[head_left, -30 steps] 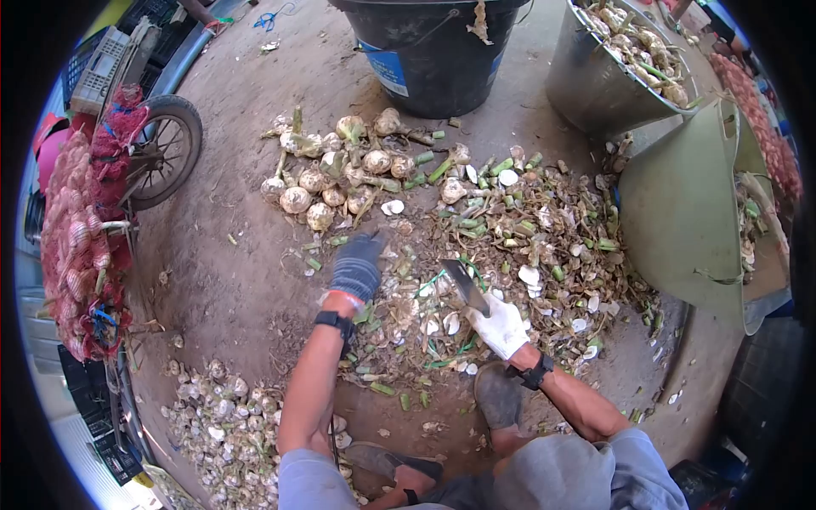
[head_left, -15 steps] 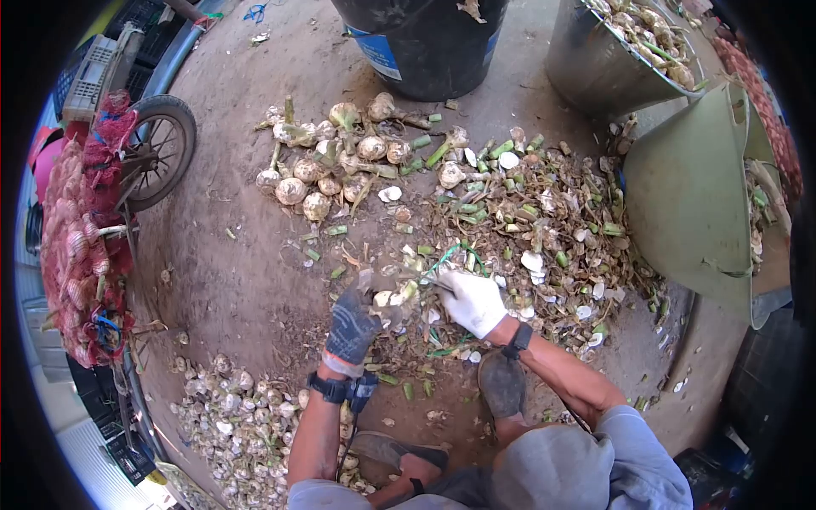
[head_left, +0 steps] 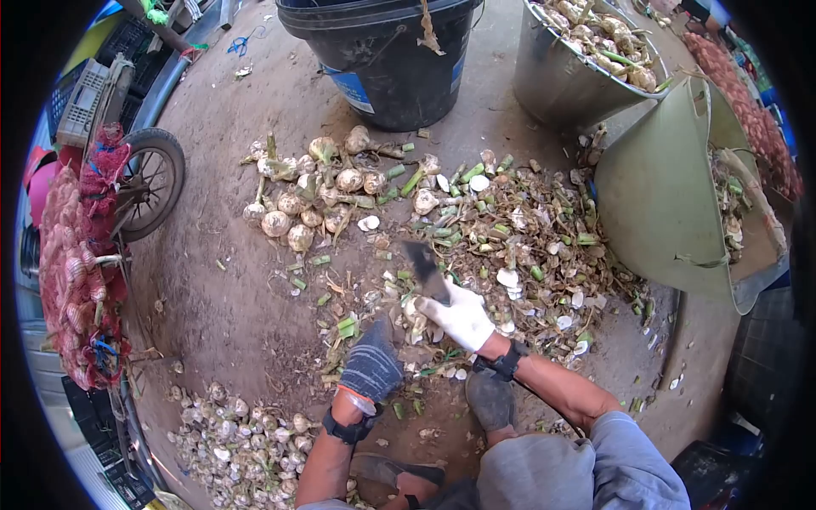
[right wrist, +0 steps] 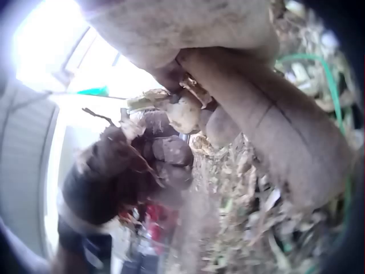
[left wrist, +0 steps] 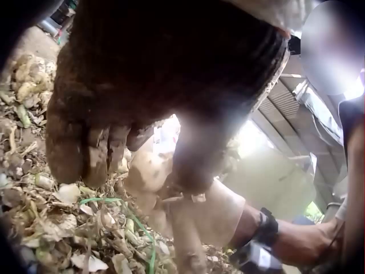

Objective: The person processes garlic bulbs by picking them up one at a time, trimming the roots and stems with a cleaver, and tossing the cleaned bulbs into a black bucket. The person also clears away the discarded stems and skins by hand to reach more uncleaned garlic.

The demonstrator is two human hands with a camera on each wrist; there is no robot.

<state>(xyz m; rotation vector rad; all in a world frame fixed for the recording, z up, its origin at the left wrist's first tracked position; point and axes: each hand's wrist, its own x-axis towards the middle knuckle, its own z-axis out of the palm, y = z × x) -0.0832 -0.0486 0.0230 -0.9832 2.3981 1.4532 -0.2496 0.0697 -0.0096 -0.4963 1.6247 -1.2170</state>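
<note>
In the head view my left hand (head_left: 372, 361), in a grey knit glove, holds a garlic bulb by its thick stem. The pale bulb (right wrist: 185, 114) shows between the two hands in the right wrist view, its greenish stem (right wrist: 142, 103) passing over the left fingers. My right hand (head_left: 463, 316), in a white glove, grips a knife (head_left: 423, 268) with a broad dark blade that points away from me. Its fingertips are right beside the bulb. Under both hands lies a litter of cut stems and dry skins (head_left: 544, 246).
Untrimmed garlic (head_left: 297, 204) lies ahead; a trimmed pile (head_left: 242, 450) is at lower left. Beyond stand a black bucket (head_left: 391, 76), a metal bucket of garlic (head_left: 552, 93) and a tipped green tub (head_left: 650, 187). A wheeled cart with a red net sack (head_left: 64, 272) is left.
My left hand, earlier reaching down to the litter, has come back towards me with a garlic bulb. The right hand brought the knife to the bulb, then swung the blade to point forward.
</note>
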